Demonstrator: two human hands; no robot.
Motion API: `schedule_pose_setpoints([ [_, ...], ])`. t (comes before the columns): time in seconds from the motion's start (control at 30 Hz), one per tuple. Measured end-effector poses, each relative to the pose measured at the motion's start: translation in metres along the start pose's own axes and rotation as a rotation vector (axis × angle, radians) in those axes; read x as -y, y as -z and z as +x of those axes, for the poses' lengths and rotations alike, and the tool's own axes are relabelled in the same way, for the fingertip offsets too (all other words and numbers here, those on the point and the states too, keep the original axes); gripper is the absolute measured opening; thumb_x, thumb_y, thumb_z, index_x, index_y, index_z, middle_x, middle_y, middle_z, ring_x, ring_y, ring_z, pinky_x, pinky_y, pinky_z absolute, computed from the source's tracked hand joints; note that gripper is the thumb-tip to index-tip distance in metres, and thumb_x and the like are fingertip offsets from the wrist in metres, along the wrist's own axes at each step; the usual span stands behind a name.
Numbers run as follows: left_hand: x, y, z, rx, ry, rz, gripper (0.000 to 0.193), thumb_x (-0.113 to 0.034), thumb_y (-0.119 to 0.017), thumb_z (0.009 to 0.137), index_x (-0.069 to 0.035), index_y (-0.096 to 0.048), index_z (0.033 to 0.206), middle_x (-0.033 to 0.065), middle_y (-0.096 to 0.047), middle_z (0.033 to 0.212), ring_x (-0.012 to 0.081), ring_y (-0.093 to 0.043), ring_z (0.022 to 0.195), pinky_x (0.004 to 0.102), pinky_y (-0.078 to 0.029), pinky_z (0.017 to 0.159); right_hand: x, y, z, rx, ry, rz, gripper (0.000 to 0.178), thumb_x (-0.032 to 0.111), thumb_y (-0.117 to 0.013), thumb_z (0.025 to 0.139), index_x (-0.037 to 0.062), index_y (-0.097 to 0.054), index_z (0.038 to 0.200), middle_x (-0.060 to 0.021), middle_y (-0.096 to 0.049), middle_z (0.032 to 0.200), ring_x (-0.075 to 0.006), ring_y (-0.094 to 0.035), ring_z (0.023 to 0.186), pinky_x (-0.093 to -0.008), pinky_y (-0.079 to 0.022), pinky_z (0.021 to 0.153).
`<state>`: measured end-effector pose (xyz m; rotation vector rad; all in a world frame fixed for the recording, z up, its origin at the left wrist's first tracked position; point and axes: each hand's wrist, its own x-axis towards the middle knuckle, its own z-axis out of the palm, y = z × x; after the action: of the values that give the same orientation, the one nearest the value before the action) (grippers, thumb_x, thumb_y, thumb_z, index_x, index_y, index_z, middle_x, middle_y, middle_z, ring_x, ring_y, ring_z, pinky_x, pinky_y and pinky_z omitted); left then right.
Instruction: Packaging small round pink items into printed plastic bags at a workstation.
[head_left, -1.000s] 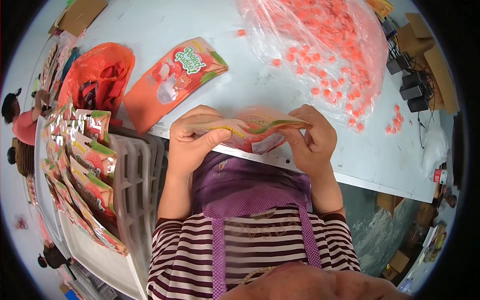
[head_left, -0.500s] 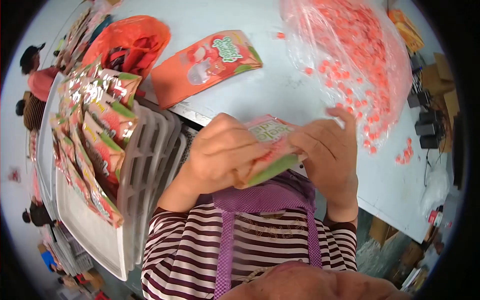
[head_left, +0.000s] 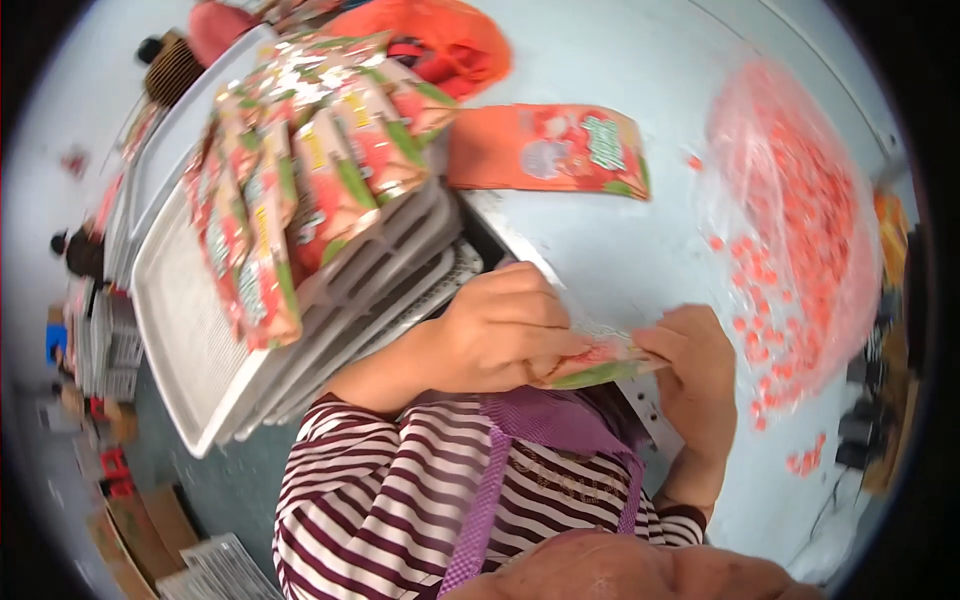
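Both hands hold one red-and-green snack pouch (head_left: 600, 362) over the near edge of the pale surface (head_left: 640, 250): the left hand (head_left: 505, 340) wraps its left end, the right hand (head_left: 695, 370) pinches the other end in its fingers. Filled pouches (head_left: 300, 180) stand in stacked white trays (head_left: 190, 340) on the left. Since half a second ago the view has swung left, and the pouch sits lower between the hands.

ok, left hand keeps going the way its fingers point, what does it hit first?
Probably the right hand: the left hand points rightward along the small pouch both hands pinch, and the right one holds its far end. Depth is unclear.
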<state>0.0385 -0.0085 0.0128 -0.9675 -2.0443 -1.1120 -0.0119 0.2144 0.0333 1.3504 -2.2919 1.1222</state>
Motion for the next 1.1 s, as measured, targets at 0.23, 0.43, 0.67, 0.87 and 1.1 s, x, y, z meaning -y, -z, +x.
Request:
schedule_pose_setpoints([
  [0.23, -0.026, 0.011, -0.005, 0.098, 0.273, -0.207, 0.039, 0.005, -0.067, 0.069, 0.002, -0.06, 0.108, 0.0144, -0.062, 0.091, 0.0274, -0.06, 0.08, 0.0344, -0.048, 0.067, 0.001, 0.005, -0.012, -0.098, 0.076, 0.148, 0.021, 0.001, -0.065, 0.058, 0.004, -0.064, 0.079, -0.0072, -0.058, 0.071, -0.0228, -0.05, 0.061, -0.0308, -0.039, 0.05],
  [0.43, -0.045, 0.004, -0.027, 0.253, 0.668, -0.636, 0.049, -0.028, -0.06, 0.086, 0.0, -0.048, 0.124, 0.0145, -0.054, 0.12, 0.0228, -0.057, 0.101, 0.0336, -0.047, 0.086, -0.003, 0.016, -0.017, -0.194, 0.071, 0.306, 0.024, 0.001, -0.067, 0.062, -0.0016, -0.061, 0.085, -0.0108, -0.059, 0.075, -0.0217, -0.052, 0.067, -0.0294, -0.042, 0.056],
  [0.67, -0.079, 0.136, -0.001, -0.539, 0.331, 1.298, 0.015, -0.012, -0.046, 0.092, 0.0, -0.056, 0.094, 0.0046, -0.057, 0.09, 0.0126, -0.054, 0.08, 0.0283, -0.046, 0.071, -0.03, 0.028, -0.034, -0.553, 0.003, 0.401, 0.021, 0.01, -0.058, 0.087, -0.0033, -0.056, 0.103, -0.0164, -0.06, 0.091, -0.0201, -0.056, 0.078, -0.0324, -0.046, 0.073],
  [0.87, -0.043, 0.25, -0.069, -0.654, 0.421, 1.133, 0.031, -0.009, -0.048, 0.093, -0.004, -0.051, 0.123, 0.0126, -0.062, 0.106, 0.0189, -0.059, 0.097, 0.028, -0.043, 0.087, -0.031, 0.023, -0.024, -0.423, -0.014, 0.407, 0.017, 0.006, -0.055, 0.087, -0.0032, -0.058, 0.102, -0.0148, -0.06, 0.096, -0.0177, -0.056, 0.08, -0.0304, -0.046, 0.076],
  [1.1, -0.021, 0.254, -0.128, -0.659, 1.129, 0.304, 0.06, -0.022, -0.053, 0.091, -0.011, -0.025, 0.142, 0.0085, -0.041, 0.135, 0.0174, -0.04, 0.12, 0.0303, -0.031, 0.1, -0.058, 0.011, -0.024, -0.395, -0.204, 0.324, 0.022, -0.004, -0.05, 0.087, -0.0029, -0.056, 0.108, -0.0132, -0.058, 0.106, -0.0164, -0.058, 0.087, -0.0289, -0.047, 0.082],
])
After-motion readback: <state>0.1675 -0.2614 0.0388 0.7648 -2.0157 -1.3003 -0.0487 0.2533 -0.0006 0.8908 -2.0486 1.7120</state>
